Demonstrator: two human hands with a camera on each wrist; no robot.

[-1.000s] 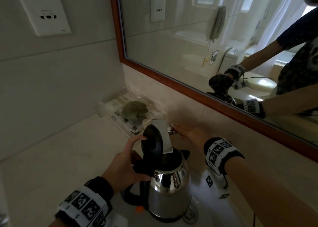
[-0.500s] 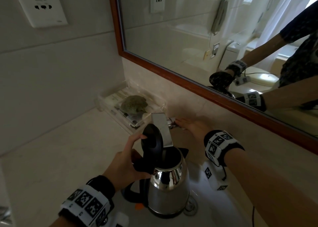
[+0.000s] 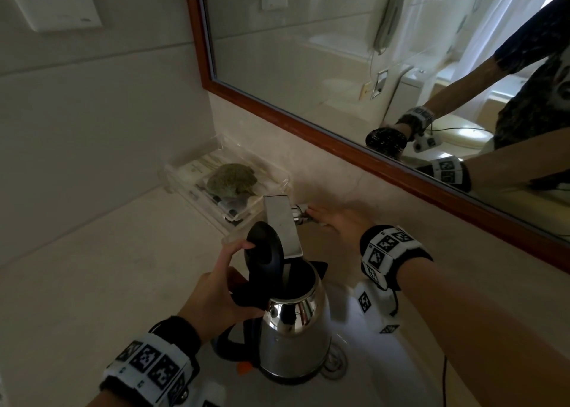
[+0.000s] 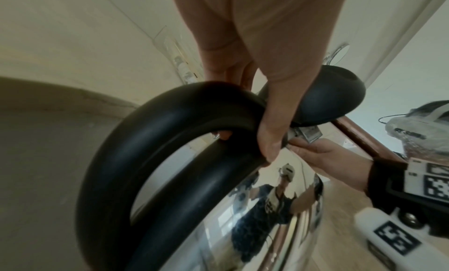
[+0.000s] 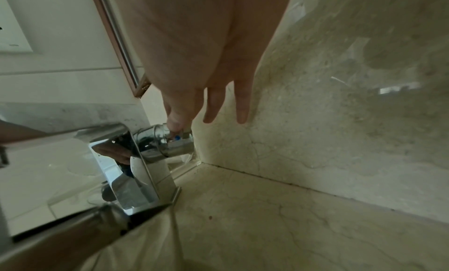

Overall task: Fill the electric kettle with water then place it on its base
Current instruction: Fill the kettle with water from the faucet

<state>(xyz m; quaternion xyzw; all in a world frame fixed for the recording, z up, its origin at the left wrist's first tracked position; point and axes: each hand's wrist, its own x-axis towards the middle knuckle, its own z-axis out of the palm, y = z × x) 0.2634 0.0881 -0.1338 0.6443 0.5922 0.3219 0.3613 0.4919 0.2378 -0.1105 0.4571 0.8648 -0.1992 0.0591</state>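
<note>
A steel electric kettle [image 3: 296, 338] with a black handle [image 4: 170, 140] stands tilted in the sink, its mouth under the flat chrome tap spout [image 3: 282, 227]. Its black lid [image 3: 265, 252] is swung up. My left hand [image 3: 216, 295] grips the top of the handle, one fingertip against the raised lid. My right hand [image 3: 336, 224] reaches flat to the tap's small chrome lever [image 5: 167, 138]. One fingertip touches the lever and the other fingers [image 5: 241, 110] stay straight. I cannot tell whether water runs. The kettle's base is out of view.
A clear tray [image 3: 185, 172] with toiletries and a green bundle sits in the counter's back corner. A wood-framed mirror [image 3: 277, 119] hangs just above the tap. The sink drain [image 3: 334, 365] lies beside the kettle's foot. A wall socket [image 3: 52, 2] is upper left.
The kettle and my left hand have stayed under the spout. My right hand remains at the tap lever, its fingers shifted only slightly.
</note>
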